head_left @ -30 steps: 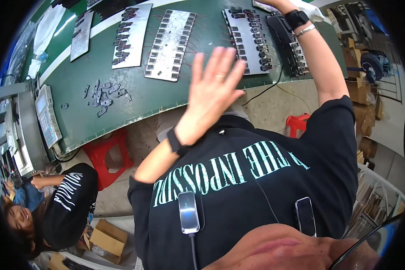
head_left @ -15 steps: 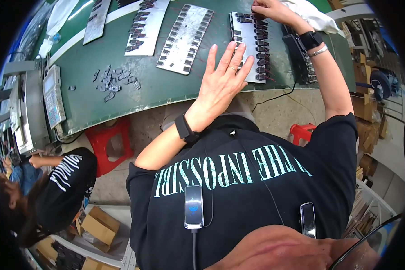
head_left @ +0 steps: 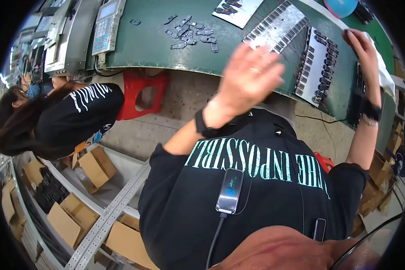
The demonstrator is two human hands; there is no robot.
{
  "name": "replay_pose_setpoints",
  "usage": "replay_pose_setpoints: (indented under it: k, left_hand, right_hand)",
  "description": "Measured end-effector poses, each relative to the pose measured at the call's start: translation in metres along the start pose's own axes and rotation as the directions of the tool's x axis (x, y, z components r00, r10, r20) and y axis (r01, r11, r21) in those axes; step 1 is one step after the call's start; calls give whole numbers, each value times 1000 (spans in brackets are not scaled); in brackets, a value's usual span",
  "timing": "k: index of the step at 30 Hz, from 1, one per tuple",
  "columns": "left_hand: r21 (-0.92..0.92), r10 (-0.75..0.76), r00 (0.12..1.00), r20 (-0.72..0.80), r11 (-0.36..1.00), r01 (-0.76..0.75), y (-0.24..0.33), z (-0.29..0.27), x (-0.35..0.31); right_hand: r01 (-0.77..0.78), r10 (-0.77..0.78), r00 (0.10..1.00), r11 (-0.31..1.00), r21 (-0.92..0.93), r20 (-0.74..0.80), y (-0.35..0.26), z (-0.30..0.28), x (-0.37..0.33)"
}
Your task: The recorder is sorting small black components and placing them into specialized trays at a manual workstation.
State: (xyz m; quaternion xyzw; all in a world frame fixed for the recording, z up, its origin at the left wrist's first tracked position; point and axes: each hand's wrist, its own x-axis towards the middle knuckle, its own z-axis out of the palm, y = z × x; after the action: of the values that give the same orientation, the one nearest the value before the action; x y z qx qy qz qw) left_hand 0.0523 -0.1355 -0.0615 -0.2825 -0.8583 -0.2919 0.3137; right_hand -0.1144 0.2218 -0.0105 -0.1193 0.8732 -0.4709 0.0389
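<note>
My left hand [head_left: 245, 81], smeared by motion, hovers over the table's near edge with its fingers apart and nothing seen in them. Beyond it lies a metal plate [head_left: 281, 22] with small dark rectangular parts along both long edges. To its right is another plate [head_left: 317, 67], with flat parts along its left edge and a row of black modules with thin wires [head_left: 327, 67] on its right. My right hand [head_left: 364, 51] is beyond that plate's far right corner, fingers pinched together. A small dark bit shows at its fingertips, too small to name.
Loose dark parts [head_left: 189, 33] lie scattered on the green table [head_left: 153, 49]. A keypad device [head_left: 107, 29] stands left, a white plate [head_left: 240, 13] far back. White cloth [head_left: 382, 67] lies right. Another person [head_left: 76, 119] sits left, near a red stool [head_left: 141, 96] and cardboard boxes [head_left: 96, 168].
The view has swung left, so the table's things appear farther right. My left hand has drawn back from the right-hand plate toward me. My right hand has left that plate's far end, moving right.
</note>
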Motion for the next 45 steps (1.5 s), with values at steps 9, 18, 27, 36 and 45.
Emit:
replay_pose_setpoints:
  k: [9,18,27,36,45]
  left_hand:
    - [357,-240,956,168,919,168,-96,-68,-7]
    - [424,-125,937,326,905,-27,-113,-57,4]
    - [-188,-624,744,240,722,666,-72,-32,28]
    - [-426,-518,684,514,538,727,-20,-5,59]
    - [-540,-468,642,607,350,765,-7,4,61]
  right_hand:
    - [75,75,962,851,519,-262,-55,19,-118]
    - [17,191,950,760,650,-248,-63,42,-142]
    - [-64,171,977,803,593,-127,-87,94,-123]
    - [-93,111,994,818,568,3,-103,133,-104]
    - [-233,213,971,765,600,106,-87,140,-103]
